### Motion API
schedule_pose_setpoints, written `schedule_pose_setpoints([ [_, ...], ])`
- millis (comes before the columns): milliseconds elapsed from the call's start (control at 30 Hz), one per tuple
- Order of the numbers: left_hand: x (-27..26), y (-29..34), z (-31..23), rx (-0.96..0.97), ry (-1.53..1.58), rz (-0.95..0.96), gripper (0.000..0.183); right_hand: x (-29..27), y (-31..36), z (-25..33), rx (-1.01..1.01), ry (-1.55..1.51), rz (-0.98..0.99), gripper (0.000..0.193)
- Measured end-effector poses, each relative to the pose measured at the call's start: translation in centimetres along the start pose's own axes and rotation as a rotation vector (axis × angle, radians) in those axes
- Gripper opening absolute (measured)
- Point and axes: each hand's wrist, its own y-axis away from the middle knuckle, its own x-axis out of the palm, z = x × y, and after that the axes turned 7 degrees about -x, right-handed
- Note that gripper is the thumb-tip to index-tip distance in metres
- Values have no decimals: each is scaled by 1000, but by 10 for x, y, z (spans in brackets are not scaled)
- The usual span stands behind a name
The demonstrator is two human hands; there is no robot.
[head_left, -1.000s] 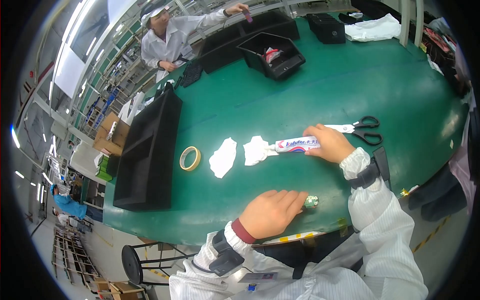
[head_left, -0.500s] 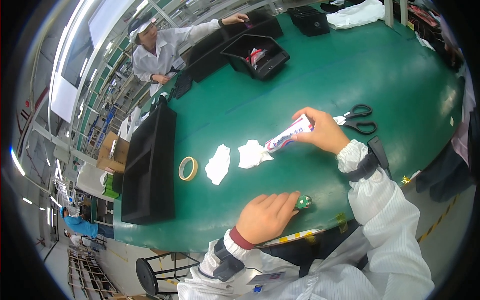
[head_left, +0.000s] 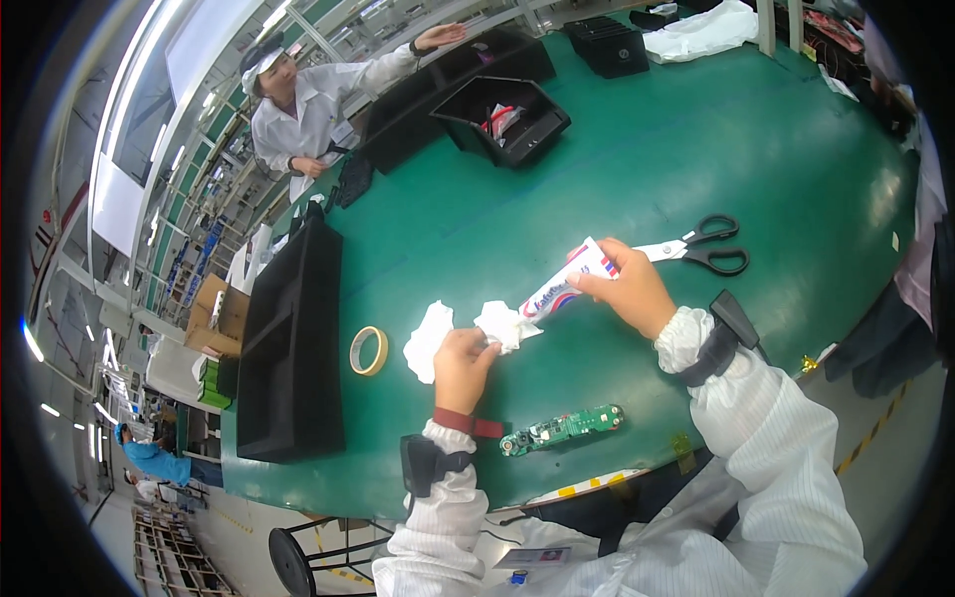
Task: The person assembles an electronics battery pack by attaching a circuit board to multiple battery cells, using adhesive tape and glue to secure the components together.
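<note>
My right hand grips a white tube with blue and red print, held tilted so its lower end meets a crumpled white tissue. At that tissue's near left edge is my left hand, its fingers curled and pinching the edge. A second white tissue lies flat just beyond the left hand. Nearer to me, a long green circuit board with small parts on it rests on the table, touched by neither hand.
Scissors with black handles lie past my right hand. A tape roll sits left of the tissues, beside a long black tray. Farther off stand a black bin and a person in white on the green table's far side.
My left hand has left the circuit board, moving up and left to the tissue. The tube has shifted slightly left and down. Across the table, the person's outstretched hand has lifted away from the black tray.
</note>
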Motion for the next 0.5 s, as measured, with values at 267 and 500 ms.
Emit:
schedule_pose_setpoints([
  [267,23,-9,-30,10,29,52,37,19,10,-6,199,-176,115,26],
  [500,26,-6,-32,153,-92,46,25,25,10,-7,247,-19,150,25],
])
